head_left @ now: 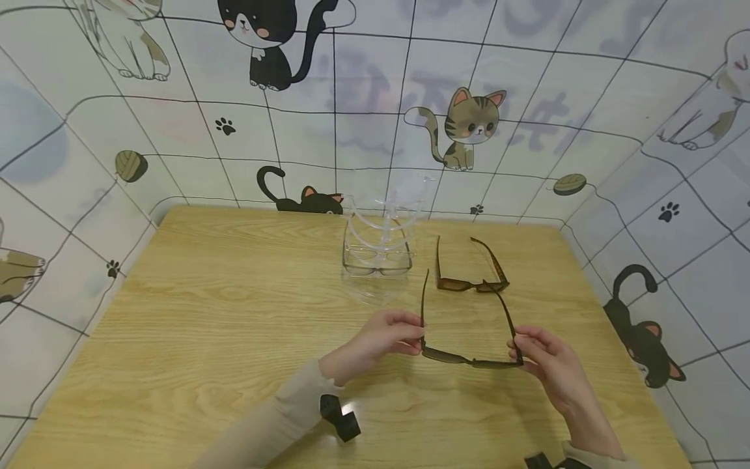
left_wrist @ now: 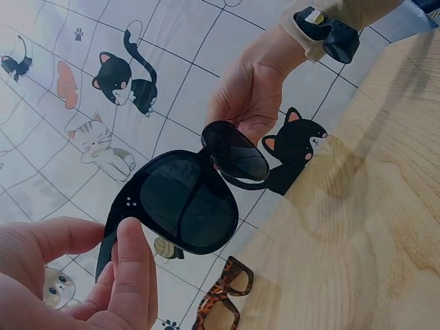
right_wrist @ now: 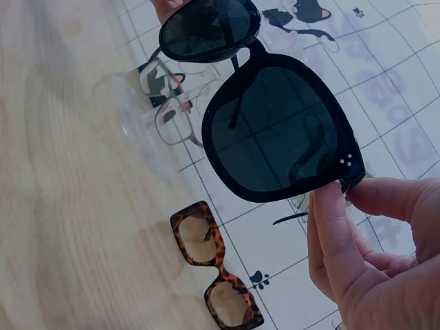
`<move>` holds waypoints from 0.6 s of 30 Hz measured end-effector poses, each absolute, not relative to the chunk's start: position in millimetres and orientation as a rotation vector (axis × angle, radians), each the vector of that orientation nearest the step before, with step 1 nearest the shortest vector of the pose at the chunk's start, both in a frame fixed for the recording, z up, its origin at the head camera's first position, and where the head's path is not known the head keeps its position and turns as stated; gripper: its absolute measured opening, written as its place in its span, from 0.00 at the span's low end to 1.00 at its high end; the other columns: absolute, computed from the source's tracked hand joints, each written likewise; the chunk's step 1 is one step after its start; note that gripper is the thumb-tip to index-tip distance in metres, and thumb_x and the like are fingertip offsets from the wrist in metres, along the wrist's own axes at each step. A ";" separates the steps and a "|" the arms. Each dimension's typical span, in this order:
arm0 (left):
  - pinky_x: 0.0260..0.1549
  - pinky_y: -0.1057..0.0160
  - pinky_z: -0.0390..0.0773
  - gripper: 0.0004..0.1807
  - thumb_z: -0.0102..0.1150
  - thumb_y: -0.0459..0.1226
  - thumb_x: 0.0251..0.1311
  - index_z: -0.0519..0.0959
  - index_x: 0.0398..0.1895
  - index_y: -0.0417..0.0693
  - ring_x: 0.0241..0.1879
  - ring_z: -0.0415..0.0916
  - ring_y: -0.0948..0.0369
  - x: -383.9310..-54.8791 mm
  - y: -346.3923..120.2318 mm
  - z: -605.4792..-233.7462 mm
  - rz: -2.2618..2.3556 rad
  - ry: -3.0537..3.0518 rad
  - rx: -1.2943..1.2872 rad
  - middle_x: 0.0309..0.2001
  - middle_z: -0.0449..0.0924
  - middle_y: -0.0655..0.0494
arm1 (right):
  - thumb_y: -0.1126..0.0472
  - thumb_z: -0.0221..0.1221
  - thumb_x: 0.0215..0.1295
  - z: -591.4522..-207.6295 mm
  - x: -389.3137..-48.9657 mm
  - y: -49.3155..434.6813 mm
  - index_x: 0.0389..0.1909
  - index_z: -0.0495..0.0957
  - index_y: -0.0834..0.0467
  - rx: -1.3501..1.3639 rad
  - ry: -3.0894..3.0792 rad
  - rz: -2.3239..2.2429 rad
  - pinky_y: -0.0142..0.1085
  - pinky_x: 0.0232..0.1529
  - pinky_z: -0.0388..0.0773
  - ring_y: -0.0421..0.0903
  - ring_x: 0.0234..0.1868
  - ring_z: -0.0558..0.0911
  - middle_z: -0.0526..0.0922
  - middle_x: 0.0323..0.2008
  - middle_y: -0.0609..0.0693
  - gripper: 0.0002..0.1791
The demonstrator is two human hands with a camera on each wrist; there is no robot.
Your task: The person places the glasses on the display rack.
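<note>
Both hands hold a pair of black sunglasses (head_left: 471, 361) with dark lenses, its arms unfolded and pointing toward the back. My left hand (head_left: 391, 340) pinches the left arm near its hinge, thumb against fingers. At the other hinge my right hand (head_left: 547, 358) pinches the right arm. Three small white dots mark the front corner of the sunglasses (right_wrist: 282, 137) in the right wrist view. Just beyond lies a tortoiseshell pair of sunglasses (head_left: 457, 285) with brown lenses, arms open, on the table. One arm tip of the black pair overlaps it in the head view.
A clear plastic glasses stand (head_left: 383, 228) rises at the back middle of the wooden table (head_left: 252, 293). Thin-framed eyeglasses (head_left: 375, 270) sit on its lower part. Cat-printed sheeting (head_left: 363, 130) walls the table at the back and sides.
</note>
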State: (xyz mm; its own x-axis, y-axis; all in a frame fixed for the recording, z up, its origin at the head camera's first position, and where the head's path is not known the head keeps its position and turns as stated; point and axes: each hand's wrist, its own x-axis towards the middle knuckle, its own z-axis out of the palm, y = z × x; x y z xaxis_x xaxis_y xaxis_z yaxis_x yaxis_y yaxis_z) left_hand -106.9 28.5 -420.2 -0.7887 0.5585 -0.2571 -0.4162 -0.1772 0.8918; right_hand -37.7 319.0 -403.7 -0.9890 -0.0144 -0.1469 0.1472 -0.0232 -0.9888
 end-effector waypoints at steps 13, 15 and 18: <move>0.35 0.63 0.82 0.15 0.55 0.27 0.58 0.71 0.46 0.24 0.26 0.77 0.64 -107.7 5.1 -398.6 2.042 1.480 0.208 0.26 0.76 0.55 | 0.67 0.51 0.69 -385.9 -52.2 299.8 0.46 0.73 0.56 0.019 2.079 -2.204 0.31 0.34 0.80 0.40 0.34 0.81 0.83 0.36 0.47 0.08; 0.35 0.63 0.82 0.14 0.55 0.27 0.59 0.71 0.45 0.25 0.26 0.77 0.64 -107.7 0.8 -395.1 2.052 1.482 0.210 0.27 0.76 0.55 | 0.67 0.51 0.69 -382.6 -54.8 296.4 0.47 0.73 0.57 0.008 2.084 -2.197 0.32 0.34 0.80 0.40 0.34 0.81 0.82 0.36 0.48 0.08; 0.33 0.64 0.82 0.14 0.54 0.27 0.59 0.70 0.46 0.24 0.26 0.77 0.64 -107.7 -5.3 -389.9 2.076 1.480 0.220 0.27 0.76 0.55 | 0.67 0.51 0.69 -377.7 -58.7 291.5 0.47 0.73 0.58 -0.018 2.081 -2.197 0.32 0.35 0.81 0.41 0.34 0.81 0.82 0.36 0.48 0.09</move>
